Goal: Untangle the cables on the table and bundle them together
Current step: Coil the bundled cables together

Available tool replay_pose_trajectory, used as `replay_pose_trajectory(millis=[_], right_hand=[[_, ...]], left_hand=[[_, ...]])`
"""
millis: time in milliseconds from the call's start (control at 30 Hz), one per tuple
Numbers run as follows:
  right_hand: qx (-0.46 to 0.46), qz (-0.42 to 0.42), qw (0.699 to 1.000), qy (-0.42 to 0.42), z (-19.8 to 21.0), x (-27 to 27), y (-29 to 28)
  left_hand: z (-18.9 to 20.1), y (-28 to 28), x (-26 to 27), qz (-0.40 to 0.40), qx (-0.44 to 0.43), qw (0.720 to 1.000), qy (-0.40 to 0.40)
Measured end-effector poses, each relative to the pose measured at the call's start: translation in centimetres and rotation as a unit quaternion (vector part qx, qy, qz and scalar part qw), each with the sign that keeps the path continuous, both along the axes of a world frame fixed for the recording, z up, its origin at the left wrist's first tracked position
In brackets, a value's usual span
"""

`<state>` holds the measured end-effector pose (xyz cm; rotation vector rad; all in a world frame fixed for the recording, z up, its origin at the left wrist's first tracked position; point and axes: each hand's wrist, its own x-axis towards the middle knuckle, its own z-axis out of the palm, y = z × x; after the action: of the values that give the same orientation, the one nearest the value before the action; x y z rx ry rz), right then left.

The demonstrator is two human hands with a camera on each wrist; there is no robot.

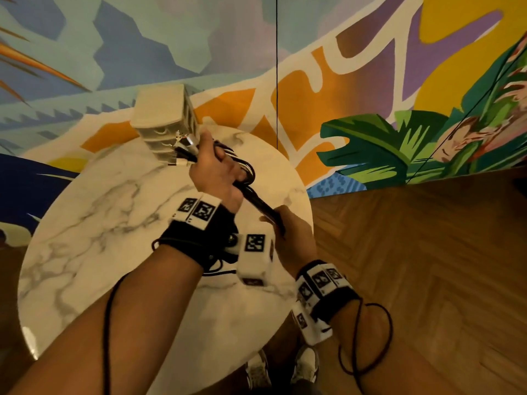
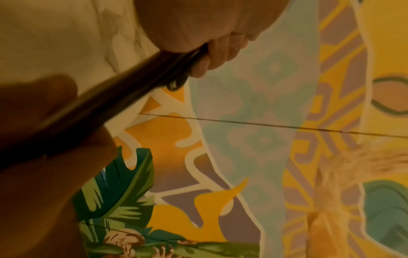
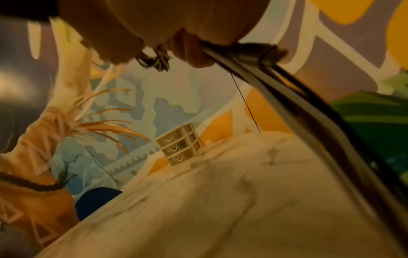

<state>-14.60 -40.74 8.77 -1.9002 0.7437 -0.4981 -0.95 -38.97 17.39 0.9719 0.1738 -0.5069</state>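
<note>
From the head camera, the cables [image 1: 251,192] are stretching diagonally above the table [image 1: 99,223]: the left hand [image 1: 219,172] is clutching the far connector end, the right hand [image 1: 293,232] gripping the near end. Both wrist views are showing fingers curled round that dark bundle.

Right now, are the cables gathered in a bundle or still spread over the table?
Gathered. The left hand grips the cables and the right hand holds their other end, stretched above the table.
</note>
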Motion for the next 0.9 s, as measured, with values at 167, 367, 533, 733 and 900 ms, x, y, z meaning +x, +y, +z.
replay_pose_trajectory(millis=[167,367,533,733,900], right_hand=[[0.109,0.075,0.991,0.017,-1.3,-2.5,-1.6],[0.501,0.194,0.839,0.084,0.9,-2.9,-4.7],[0.447,0.275,0.835,0.167,2.9,-2.1,-6.6],[0.408,0.248,0.839,0.261,4.6,-2.6,-7.7],[0.417,0.223,0.851,0.227,4.9,-2.0,-8.4]], left_hand=[[-0.2,1.9,2.2,-0.136,-0.045,0.99,-0.016],[2.3,3.3,1.6,-0.459,-0.09,0.875,-0.124],[6.7,5.0,-2.3,-0.653,0.146,0.62,-0.41],[6.0,6.2,-3.6,-0.648,0.314,0.111,-0.685],[4.3,6.0,-3.4,-0.579,0.377,-0.027,-0.722]])
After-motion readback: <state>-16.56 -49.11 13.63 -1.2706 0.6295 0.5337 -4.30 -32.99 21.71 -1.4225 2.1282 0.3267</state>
